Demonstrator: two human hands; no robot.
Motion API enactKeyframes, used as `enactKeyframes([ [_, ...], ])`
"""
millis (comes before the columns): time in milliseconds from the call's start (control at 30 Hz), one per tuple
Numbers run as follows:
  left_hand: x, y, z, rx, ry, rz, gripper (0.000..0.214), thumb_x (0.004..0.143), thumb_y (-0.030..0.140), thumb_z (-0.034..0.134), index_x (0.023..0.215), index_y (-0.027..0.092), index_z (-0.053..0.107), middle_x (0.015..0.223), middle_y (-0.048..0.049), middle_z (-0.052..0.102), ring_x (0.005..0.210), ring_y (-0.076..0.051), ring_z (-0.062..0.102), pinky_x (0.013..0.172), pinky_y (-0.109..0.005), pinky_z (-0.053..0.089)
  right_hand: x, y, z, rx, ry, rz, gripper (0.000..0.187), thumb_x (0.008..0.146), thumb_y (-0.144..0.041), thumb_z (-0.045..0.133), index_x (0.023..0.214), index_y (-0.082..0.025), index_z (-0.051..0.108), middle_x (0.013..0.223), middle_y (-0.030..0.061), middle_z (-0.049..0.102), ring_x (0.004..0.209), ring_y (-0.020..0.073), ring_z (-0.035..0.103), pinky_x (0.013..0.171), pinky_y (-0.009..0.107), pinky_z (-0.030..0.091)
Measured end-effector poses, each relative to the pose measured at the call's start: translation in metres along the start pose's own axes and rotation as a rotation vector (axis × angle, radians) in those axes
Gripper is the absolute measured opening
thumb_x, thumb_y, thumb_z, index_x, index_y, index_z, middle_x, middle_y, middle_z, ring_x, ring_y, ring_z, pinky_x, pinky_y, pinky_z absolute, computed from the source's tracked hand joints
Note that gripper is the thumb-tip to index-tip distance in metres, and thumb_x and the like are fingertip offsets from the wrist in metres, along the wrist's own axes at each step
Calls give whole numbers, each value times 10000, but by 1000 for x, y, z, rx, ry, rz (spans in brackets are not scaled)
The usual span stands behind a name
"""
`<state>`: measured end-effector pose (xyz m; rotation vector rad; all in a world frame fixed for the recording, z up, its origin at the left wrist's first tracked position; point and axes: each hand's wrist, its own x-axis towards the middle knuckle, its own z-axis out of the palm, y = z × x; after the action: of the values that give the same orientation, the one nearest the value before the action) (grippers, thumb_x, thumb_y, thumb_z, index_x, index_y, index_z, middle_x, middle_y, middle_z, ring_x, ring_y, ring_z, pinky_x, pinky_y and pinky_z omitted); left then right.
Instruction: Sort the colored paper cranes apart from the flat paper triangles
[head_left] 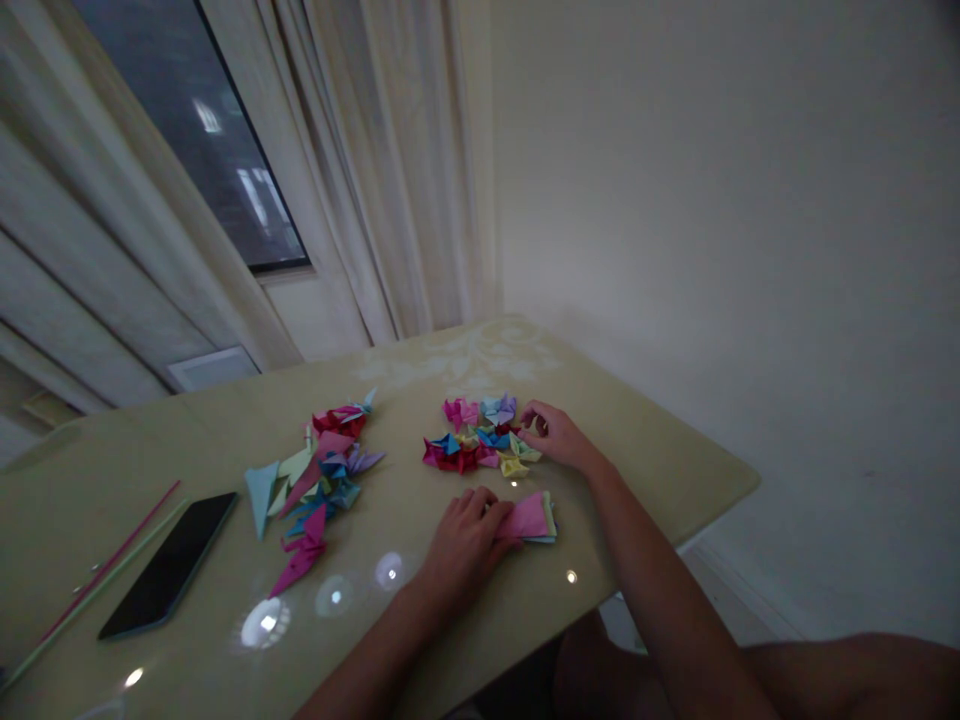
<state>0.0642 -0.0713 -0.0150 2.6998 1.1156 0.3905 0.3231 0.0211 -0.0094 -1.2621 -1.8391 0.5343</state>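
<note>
My left hand (pixel 466 532) rests on the table, its thumb and fingers closed on the near end of a small stack of folded paper (pixel 529 517), pink on top with pale green and blue layers beneath. My right hand (pixel 556 434) is at the right edge of a cluster of small folded-paper figures (pixel 459 458) in red, pink, blue, yellow and green. Its fingers curl with a gap to the thumb, beside a pale green folded figure (pixel 525 448). Whether the fingertips touch a figure is hard to see.
Left of my hands lies a loose pile of origami cranes (pixel 330 470). A black phone (pixel 171 566) and two thin sticks, one pink (pixel 112 560) and one green (pixel 101 585), lie farther left. The glossy table (pixel 645 440) meets a wall (pixel 720 250) and curtains (pixel 405 170).
</note>
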Motion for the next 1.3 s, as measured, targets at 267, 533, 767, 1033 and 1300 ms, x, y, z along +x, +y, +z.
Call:
enactKeyframes([
  [267, -3, -2, -1, -13, 32, 39, 421, 965, 475, 675, 1323, 255, 645, 1186, -91, 665, 1054, -265, 640, 936, -420, 540, 2, 4, 3, 124, -56, 40, 169, 816, -288, 741, 945, -182, 718, 737, -4, 671, 637, 134, 571, 596, 238, 450],
  [533, -1, -49, -66, -67, 191, -302, 408, 1068, 492, 407, 949, 215, 682, 899, -56, 725, 821, -208, 689, 777, -318, 519, 2, 4, -1, 156, -85, 55, 254, 799, -357, 806, 966, -177, 741, 734, 6, 703, 632, 139, 597, 603, 244, 451],
  [767, 0, -138, -124, 397, -36, -609, 303, 935, 362, 564, 1114, 156, 697, 1225, -179, 726, 1151, -348, 675, 929, -418, 514, 3, 3, -1, 137, -67, 38, 207, 808, -316, 784, 954, -171, 761, 748, 11, 699, 655, 141, 592, 612, 242, 432],
  [1033, 11, -160, -137, 185, 76, -540, 287, 904, 346, 532, 952, 225, 788, 1010, -87, 804, 952, -288, 736, 854, -362, 524, 1, 1, -3, 59, -6, 32, 224, 853, -375, 760, 959, -177, 761, 730, 6, 677, 636, 140, 560, 610, 248, 422],
  [1300, 50, -154, -129, -384, 418, -398, 497, 828, 603, 635, 999, 170, 808, 806, -69, 790, 750, -226, 705, 686, -302, 533, 1, 0, -1, 20, -20, 26, 213, 900, -375, 701, 946, -174, 755, 714, 7, 663, 629, 140, 544, 606, 250, 411],
])
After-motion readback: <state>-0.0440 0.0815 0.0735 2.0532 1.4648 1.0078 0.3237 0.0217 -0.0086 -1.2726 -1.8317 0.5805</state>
